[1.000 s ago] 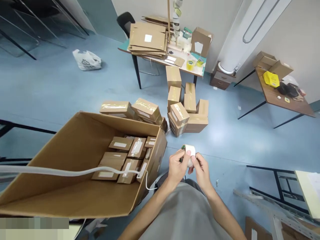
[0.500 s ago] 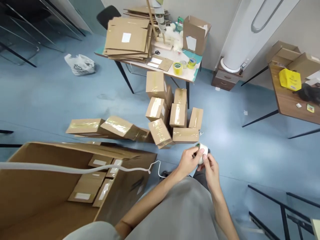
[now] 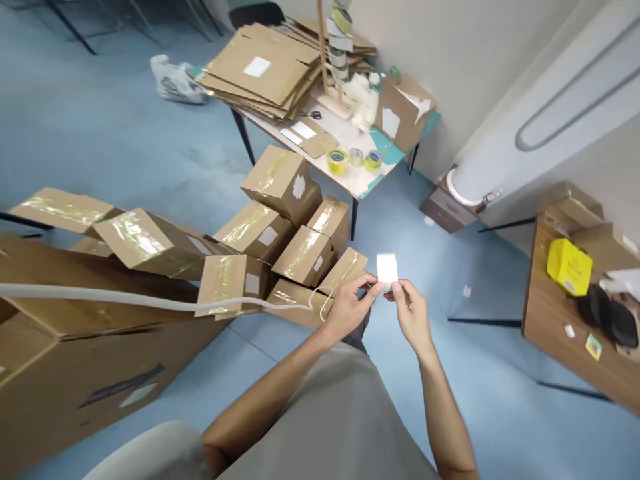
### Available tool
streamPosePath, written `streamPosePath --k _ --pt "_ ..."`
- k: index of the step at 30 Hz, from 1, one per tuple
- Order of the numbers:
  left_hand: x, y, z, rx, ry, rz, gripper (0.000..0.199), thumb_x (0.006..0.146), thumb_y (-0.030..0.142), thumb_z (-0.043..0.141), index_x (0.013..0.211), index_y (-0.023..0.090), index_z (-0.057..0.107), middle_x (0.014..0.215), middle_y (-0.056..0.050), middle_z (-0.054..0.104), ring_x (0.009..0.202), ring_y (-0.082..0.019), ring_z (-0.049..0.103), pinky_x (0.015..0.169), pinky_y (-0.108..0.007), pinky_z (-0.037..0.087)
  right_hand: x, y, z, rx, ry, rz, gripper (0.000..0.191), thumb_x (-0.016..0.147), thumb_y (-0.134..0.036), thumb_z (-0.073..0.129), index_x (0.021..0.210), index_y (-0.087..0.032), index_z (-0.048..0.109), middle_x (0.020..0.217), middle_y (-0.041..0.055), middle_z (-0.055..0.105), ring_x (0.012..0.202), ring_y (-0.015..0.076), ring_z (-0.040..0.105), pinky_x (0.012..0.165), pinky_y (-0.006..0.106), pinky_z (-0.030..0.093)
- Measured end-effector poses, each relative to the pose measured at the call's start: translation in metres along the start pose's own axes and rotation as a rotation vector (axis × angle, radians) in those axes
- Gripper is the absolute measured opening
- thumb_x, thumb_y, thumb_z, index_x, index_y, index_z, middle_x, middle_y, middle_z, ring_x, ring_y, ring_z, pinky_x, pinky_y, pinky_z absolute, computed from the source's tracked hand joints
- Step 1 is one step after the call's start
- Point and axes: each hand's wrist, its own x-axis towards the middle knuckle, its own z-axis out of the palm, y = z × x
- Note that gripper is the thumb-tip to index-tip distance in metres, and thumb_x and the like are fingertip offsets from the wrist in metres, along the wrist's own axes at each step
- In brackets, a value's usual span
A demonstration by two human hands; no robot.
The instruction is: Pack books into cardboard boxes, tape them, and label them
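Both hands are in front of my body in the head view, holding a roll of white tape (image 3: 387, 269) between them. My left hand (image 3: 353, 305) pinches its lower left edge with thumb and fingers. At the lower right edge, the thumb and fingers of my right hand (image 3: 411, 312) grip it too. The roll's broad white face is turned up; its core is hidden. Just left of the hands, several taped cardboard boxes (image 3: 305, 255) stand stacked on the floor.
A table (image 3: 367, 189) ahead bears flattened cardboard (image 3: 265, 67), yellow tape rolls (image 3: 337, 161) and scissors. At left stands a large cardboard carton (image 3: 110, 380), with a white cord (image 3: 150, 298) crossing in front. A brown table (image 3: 555, 313) with a yellow bag (image 3: 570, 265) is at right.
My view has swung right, so the large carton slides further left. Both hands have shifted slightly; the tape roll has turned so its broad white face shows.
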Motion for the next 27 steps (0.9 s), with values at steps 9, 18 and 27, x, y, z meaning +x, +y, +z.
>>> streamPosePath --k 9,18,27 --pt "0.199 -0.021 0.004 -0.016 0.340 0.033 0.040 0.112 0.056 0.060 0.092 0.024 0.074 0.091 -0.003 0.079 0.088 -0.020 0.073 0.086 -0.034 0.057 0.259 -0.026 -0.043 -0.146 -0.200 -0.253 0.039 0.110 -0.061 0.068 0.109 -0.024 0.079 0.100 0.0061 0.084 0.093 0.0233 0.080 0.089 0.036 0.064" --pt "0.338 -0.038 -0.043 -0.084 0.683 -0.138 0.048 0.107 0.068 0.065 0.108 0.023 0.080 0.107 -0.010 0.086 0.104 -0.026 0.081 0.103 -0.041 0.062 0.514 -0.076 -0.036 -0.215 -0.188 -0.478 0.049 0.109 -0.069 0.065 0.122 -0.024 0.077 0.107 0.0087 0.082 0.097 0.0267 0.079 0.094 0.043 0.066" --pt "0.448 -0.029 -0.082 0.098 0.956 -0.125 0.051 0.104 0.073 0.067 0.102 0.024 0.080 0.098 -0.007 0.084 0.096 -0.026 0.081 0.091 -0.037 0.065 0.766 -0.144 0.052 -0.180 -0.145 -0.911 0.036 0.113 -0.054 0.057 0.122 -0.024 0.076 0.112 0.0119 0.081 0.100 0.0285 0.077 0.093 0.044 0.065"
